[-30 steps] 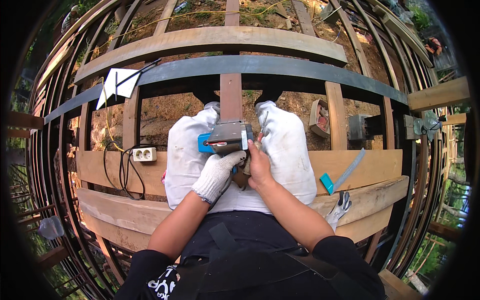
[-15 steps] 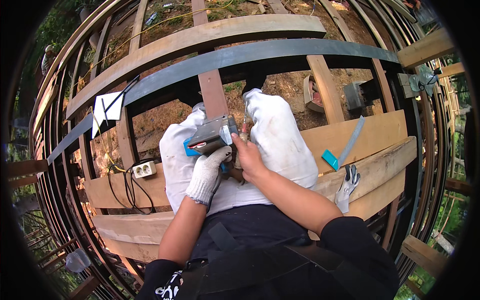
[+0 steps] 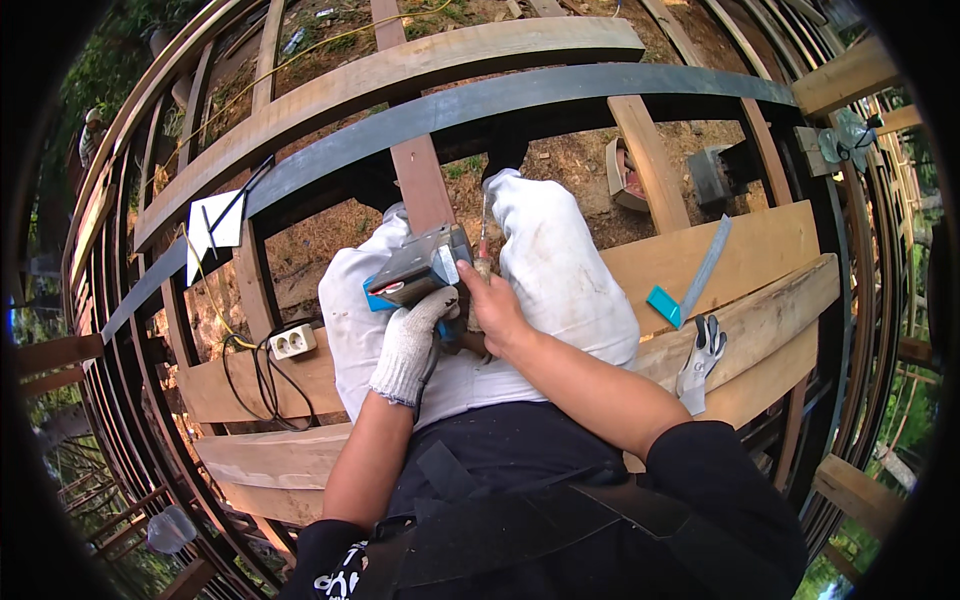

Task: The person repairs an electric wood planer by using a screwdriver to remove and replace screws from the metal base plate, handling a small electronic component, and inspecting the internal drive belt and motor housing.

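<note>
Just your view's shifting, hold isn't changing: left fingers [image 3: 440, 300] gripping power tool [image 3: 415, 266], right fingers [image 3: 468, 274] clasping screwdriver [image 3: 483, 267] alongside.

The person wore a black short-sleeved T-shirt [image 3: 530, 445] with white lettering [image 3: 343, 572], smudged white trousers [image 3: 565, 265] and a white knit glove [image 3: 402, 355] on the left hand [image 3: 418, 328].

- Boxy handheld tool [image 3: 415, 264]: blue and dark grey.
- Knitted fabric glove, worn [image 3: 402, 350]: white.
- L-shaped metal square [image 3: 706, 265]: teal handle, grey blade.
- Fabric trousers [image 3: 570, 265]: white, brown-stained.
</note>
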The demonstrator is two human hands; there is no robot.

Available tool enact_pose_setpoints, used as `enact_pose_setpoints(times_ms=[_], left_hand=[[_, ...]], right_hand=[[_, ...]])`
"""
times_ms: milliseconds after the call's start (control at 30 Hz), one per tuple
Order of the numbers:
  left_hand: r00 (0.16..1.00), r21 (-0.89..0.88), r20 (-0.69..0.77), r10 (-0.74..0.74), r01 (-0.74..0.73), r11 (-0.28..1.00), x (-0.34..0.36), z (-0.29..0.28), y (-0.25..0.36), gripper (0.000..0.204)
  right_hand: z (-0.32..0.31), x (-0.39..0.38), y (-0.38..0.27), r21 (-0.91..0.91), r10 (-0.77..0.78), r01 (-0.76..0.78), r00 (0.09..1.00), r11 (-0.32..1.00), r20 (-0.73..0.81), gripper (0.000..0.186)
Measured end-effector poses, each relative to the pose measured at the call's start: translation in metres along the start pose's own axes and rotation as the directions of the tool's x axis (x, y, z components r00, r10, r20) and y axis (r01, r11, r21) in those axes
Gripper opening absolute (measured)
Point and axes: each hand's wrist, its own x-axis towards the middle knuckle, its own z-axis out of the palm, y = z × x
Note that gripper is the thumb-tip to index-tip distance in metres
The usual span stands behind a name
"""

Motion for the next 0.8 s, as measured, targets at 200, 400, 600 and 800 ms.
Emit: enact_pose_setpoints(times_ms=[200,400,600,800], left_hand=[[0.996,-0.033,-0.039,0.077,-0.078,0.996,-0.008,0.013,0.007,0.021],[0.97,0.147,-0.061,0.234,-0.223,0.964,-0.031,0.04,0.03,0.025],[0.997,-0.005,-0.012,0.073,-0.074,0.997,-0.016,0.01,0.008,0.018],[0.997,0.162,0.048,-0.052,0.044,0.986,-0.007,-0.002,-0.005,0.011]], right_hand=[[-0.007,-0.021,-0.011,-0.156,0.028,-0.038,0.998,0.987,-0.063,0.032],[-0.088,-0.108,-0.094,-0.42,-0.475,0.36,0.854,0.833,-0.211,0.023],[-0.235,-0.096,-0.106,-0.896,-0.73,-0.252,0.519,0.366,-0.444,0.029],[-0.324,-0.052,-0.115,-0.822,-0.742,-0.429,0.393,0.375,-0.544,0.039]])
